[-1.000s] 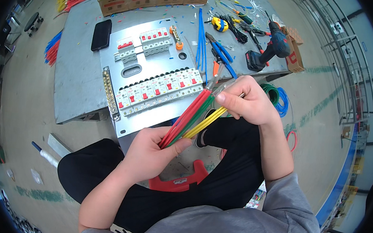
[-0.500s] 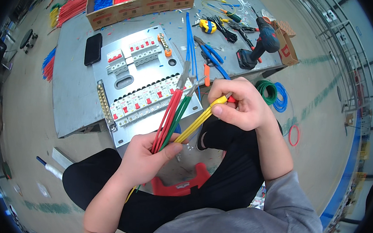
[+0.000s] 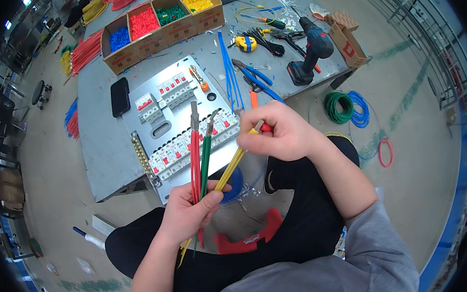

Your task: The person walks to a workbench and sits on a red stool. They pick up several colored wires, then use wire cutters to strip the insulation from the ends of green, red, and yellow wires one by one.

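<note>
My left hand [image 3: 191, 213] is closed around a bunch of wires with bare metal ends. In it are red wires [image 3: 195, 162], green wires [image 3: 205, 163] and yellow wires [image 3: 230, 170]. The red and green ones stand nearly upright, while the yellow ones slant away to the right. At their upper end, the thumb and fingers of my right hand [image 3: 281, 130] pinch the yellow wires. A small red piece [image 3: 267, 128] shows between those fingers. Beyond the wires, a metal mounting plate [image 3: 183, 117] carries a long row of circuit breakers [image 3: 172, 153] and smaller breaker groups.
On the grey table [image 3: 92, 159] lie a black phone [image 3: 120, 97], blue-handled pliers [image 3: 263, 82], a tape measure [image 3: 246, 43] and a cordless drill [image 3: 312, 50]. A divided cardboard box [image 3: 165, 33] holds coloured caps. Green [image 3: 338, 107] and blue wire coils [image 3: 360, 109] rest on the floor.
The view has shifted and tilted. The red and green wires now stand more upright and farther apart from the yellow ones. My right hand still grips the yellow wires' end.
</note>
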The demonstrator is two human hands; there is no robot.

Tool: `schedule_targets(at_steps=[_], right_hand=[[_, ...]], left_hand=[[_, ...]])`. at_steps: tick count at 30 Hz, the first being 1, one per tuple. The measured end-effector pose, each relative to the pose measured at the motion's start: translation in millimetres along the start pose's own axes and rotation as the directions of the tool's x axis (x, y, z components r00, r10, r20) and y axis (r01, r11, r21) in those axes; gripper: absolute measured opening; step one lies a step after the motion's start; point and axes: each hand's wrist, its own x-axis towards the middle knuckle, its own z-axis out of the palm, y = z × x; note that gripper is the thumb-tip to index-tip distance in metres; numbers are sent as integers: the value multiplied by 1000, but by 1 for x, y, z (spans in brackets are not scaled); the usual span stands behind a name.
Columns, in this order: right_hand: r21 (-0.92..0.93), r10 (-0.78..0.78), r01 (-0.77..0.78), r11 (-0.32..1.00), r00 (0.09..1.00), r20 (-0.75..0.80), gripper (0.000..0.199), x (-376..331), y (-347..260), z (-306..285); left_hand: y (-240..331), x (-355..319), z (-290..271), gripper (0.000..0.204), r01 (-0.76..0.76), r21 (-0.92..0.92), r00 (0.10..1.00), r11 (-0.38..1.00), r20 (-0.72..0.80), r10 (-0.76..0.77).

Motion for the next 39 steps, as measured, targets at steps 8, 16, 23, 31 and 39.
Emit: schedule_targets(at_steps=[8, 16, 23, 31, 39], right_hand=[[898, 272, -65, 435, 960, -62, 39, 20, 35, -18], [858, 254, -108, 502, 967, -27, 26, 25, 38, -7], [850, 178, -89, 519, 984, -5, 33, 31, 33, -3], [761, 297, -22, 648, 928, -226, 36, 41, 31, -11], [691, 179, -20, 722, 971, -159, 25, 46, 37, -1]], left_hand=[[0, 12, -2, 35, -40, -248, 999, 968, -45, 30], [-9, 26, -10, 22, -150, -301, 986, 942, -114, 120], [-11, 24, -13, 15, -185, -244, 977, 952, -152, 151], [-9, 18, -8, 23, -126, -329, 989, 936, 28, 143], [-16, 13, 2, 29, -58, -268, 975, 962, 192, 113]])
